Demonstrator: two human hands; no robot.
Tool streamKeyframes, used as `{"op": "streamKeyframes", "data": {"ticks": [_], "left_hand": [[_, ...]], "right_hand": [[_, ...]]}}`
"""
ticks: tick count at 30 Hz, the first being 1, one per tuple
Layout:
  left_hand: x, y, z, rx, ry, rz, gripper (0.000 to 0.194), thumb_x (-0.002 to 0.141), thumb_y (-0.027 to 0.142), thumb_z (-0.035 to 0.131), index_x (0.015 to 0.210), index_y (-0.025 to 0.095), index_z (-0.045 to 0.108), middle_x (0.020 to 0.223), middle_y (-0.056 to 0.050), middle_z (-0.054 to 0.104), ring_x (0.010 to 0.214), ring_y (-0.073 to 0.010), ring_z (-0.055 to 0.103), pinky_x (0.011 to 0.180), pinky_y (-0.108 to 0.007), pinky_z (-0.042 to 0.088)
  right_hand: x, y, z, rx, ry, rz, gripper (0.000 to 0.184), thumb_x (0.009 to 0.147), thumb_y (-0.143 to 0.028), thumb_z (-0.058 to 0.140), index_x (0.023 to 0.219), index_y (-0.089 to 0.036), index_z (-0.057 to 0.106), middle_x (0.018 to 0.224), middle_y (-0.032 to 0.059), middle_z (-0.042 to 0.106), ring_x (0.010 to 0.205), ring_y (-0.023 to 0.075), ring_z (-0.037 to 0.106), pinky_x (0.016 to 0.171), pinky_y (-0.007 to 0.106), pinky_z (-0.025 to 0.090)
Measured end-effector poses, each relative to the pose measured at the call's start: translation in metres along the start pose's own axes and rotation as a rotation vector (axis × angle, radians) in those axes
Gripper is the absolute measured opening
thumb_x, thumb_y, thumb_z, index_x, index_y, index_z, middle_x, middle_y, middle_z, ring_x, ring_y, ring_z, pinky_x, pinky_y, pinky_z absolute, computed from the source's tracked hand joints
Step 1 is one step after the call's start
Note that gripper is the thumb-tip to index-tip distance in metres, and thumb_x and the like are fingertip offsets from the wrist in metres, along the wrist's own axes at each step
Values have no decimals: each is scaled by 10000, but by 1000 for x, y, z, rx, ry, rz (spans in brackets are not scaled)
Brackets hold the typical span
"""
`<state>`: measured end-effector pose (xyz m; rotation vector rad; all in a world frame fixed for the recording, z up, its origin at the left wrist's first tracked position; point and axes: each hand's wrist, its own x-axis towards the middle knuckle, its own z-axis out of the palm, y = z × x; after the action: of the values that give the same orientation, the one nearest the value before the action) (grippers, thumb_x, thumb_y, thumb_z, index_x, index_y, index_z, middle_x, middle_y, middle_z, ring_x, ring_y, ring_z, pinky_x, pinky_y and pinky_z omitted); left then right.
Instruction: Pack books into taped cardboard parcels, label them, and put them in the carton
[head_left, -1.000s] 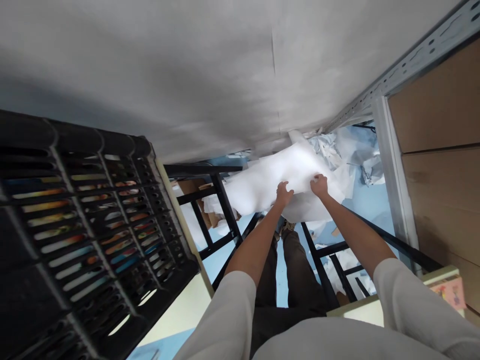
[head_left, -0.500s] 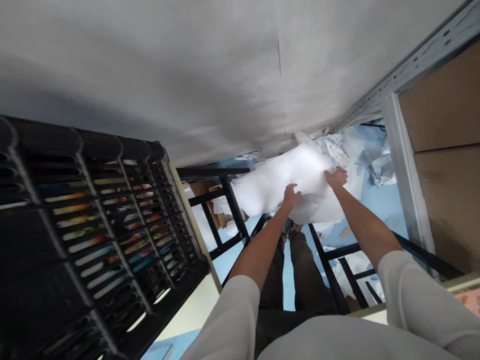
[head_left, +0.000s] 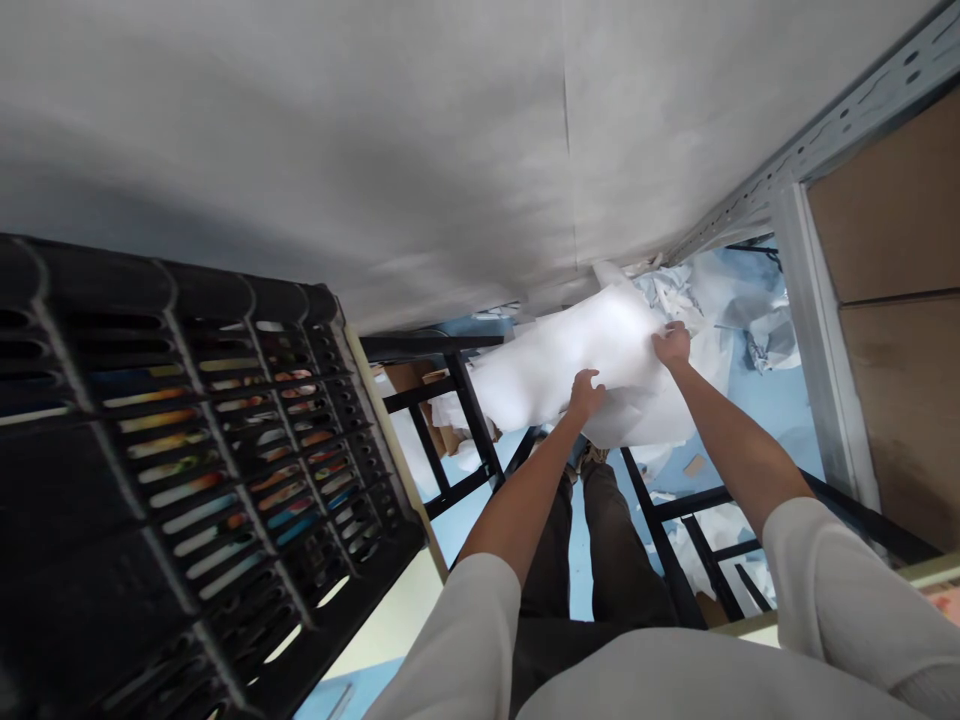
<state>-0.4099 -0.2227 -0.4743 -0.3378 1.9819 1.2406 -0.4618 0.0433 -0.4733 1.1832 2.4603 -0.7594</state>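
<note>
A large white sheet of paper (head_left: 577,355) hangs low in front of me, under a grey flat surface (head_left: 450,150) that fills the top of the view. My left hand (head_left: 584,394) grips the sheet's near edge with curled fingers. My right hand (head_left: 672,346) is closed on the same edge, further right and higher. Both arms reach down and forward over my dark trousers (head_left: 600,540).
A black slotted plastic crate (head_left: 187,480) holding colourful items stands at the left. A black metal frame (head_left: 465,420) stands over the blue floor, where crumpled white paper (head_left: 742,310) lies. A grey perforated shelf upright (head_left: 817,350) and brown boards (head_left: 892,300) stand at the right.
My right hand has shifted right and up along the sheet's edge, away from my left hand. The view has drifted slightly.
</note>
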Motion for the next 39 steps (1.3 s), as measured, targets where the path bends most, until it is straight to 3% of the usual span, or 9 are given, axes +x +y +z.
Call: {"op": "streamKeyframes", "data": {"ticks": [3, 6, 12, 17, 23, 29, 34, 39], "left_hand": [[-1, 0, -1, 17, -20, 4, 432, 879, 176, 696, 1304, 248, 703, 1574, -118, 584, 1524, -314, 506, 1292, -443, 406], [-1, 1, -3, 62, -18, -3, 438, 889, 162, 664, 1319, 235, 699, 1593, -126, 570, 1494, -304, 541, 1272, -429, 426], [-8, 8, -2, 72, -6, -10, 406, 894, 144, 654, 1288, 224, 712, 1559, -129, 597, 1446, -294, 584, 1239, -409, 451], [-27, 29, 3, 39, -1, -4, 370, 915, 137, 650, 1264, 234, 722, 1534, -127, 622, 1434, -289, 605, 1231, -410, 464], [-55, 64, 4, 45, -16, 92, 373, 921, 143, 642, 1275, 221, 729, 1483, -127, 658, 1426, -278, 613, 1226, -417, 476], [-106, 92, 0, 86, -22, 182, 384, 855, 94, 670, 1214, 203, 750, 1397, -128, 721, 1349, -291, 664, 1218, -450, 483], [-160, 111, -14, 148, -89, 290, 355, 834, 85, 654, 1158, 181, 764, 1335, -130, 749, 1344, -299, 661, 1209, -429, 483], [-223, 128, -31, 253, -174, 450, 437, 821, 71, 649, 1221, 215, 753, 1331, -113, 744, 1359, -291, 648, 1231, -449, 478]], "right_hand": [[2, 0, 2, -73, 30, 11, 491, 791, -381, 785, 1217, -230, 593, 1333, 159, 541, 1272, 375, 534, 1119, 568, 459], [2, 0, 1, -84, 67, -23, 338, 800, -356, 746, 1071, -232, 586, 1312, 150, 539, 1282, 380, 501, 1143, 598, 418], [-10, -5, -14, 41, 53, -193, 88, 913, -273, 557, 981, -230, 593, 1075, 114, 654, 1044, 294, 597, 1000, 448, 487], [-32, -18, -40, 179, 89, -259, 263, 908, -178, 520, 1156, -224, 594, 1027, 57, 686, 898, 229, 620, 916, 372, 508], [-63, -30, -71, 191, 75, -423, 340, 844, -108, 492, 1036, -195, 758, 1180, 136, 721, 1123, 298, 669, 1128, 479, 509], [-119, -31, -110, 173, 98, -412, 496, 895, -137, 500, 1320, -149, 754, 1368, 158, 726, 1236, 308, 683, 1194, 495, 508], [-182, -29, -157, 257, 249, -405, 537, 912, -174, 504, 1407, -137, 708, 1426, 173, 702, 1289, 298, 670, 1205, 492, 513], [-264, -14, -210, 344, 435, -352, 534, 927, -245, 527, 1421, -129, 696, 1437, 197, 691, 1235, 304, 672, 1168, 503, 534]]}}
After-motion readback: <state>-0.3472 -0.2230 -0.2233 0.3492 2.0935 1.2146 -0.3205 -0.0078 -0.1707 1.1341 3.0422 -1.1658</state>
